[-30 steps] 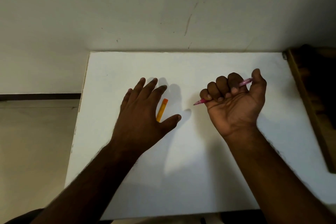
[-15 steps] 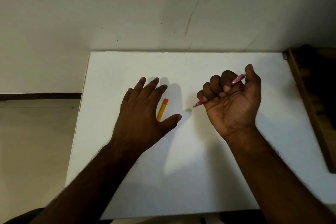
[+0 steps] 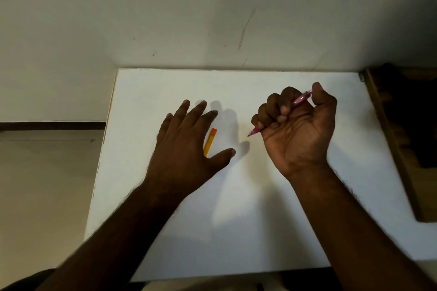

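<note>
Your right hand (image 3: pixel 298 130) fists the pink pen (image 3: pixel 301 99); left hand (image 3: pixel 186 146) hovers, fingers (image 3: pixel 199 111) apart, over orange cap (image 3: pixel 210 142). That fist grip may mis-aim the tip.

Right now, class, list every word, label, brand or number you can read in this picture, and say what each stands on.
No text can be read anywhere.
The pink pen gripped in the right hand shows no print.
The orange-yellow stick by the left hand bears no lettering.
The white table is blank; the wall has only scuff marks.
</note>
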`<state>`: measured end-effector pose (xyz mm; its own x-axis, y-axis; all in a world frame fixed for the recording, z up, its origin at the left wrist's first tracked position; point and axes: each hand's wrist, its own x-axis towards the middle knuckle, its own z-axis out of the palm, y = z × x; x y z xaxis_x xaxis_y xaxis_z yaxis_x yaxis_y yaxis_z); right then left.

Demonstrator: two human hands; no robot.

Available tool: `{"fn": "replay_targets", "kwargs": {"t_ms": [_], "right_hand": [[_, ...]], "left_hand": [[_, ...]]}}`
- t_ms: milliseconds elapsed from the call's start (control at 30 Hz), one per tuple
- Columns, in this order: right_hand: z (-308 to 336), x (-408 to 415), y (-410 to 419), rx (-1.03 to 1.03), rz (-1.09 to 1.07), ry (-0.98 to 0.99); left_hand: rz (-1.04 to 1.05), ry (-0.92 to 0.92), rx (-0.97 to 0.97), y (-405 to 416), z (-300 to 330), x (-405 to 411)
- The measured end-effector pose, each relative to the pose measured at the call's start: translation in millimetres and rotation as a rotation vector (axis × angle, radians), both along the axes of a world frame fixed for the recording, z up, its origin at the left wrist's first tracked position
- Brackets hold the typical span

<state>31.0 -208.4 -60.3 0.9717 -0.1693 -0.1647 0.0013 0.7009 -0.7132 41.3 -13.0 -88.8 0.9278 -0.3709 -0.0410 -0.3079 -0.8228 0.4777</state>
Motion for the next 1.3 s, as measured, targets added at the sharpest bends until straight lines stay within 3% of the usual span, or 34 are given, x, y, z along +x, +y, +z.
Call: {"fn": "replay_targets", "kwargs": {"t_ms": [1300], "right_hand": [[-1, 1, -2, -0.005, -0.013, 0.037]], "left_hand": [[0.003, -0.01, 0.014, 3, 10, -3]]}}
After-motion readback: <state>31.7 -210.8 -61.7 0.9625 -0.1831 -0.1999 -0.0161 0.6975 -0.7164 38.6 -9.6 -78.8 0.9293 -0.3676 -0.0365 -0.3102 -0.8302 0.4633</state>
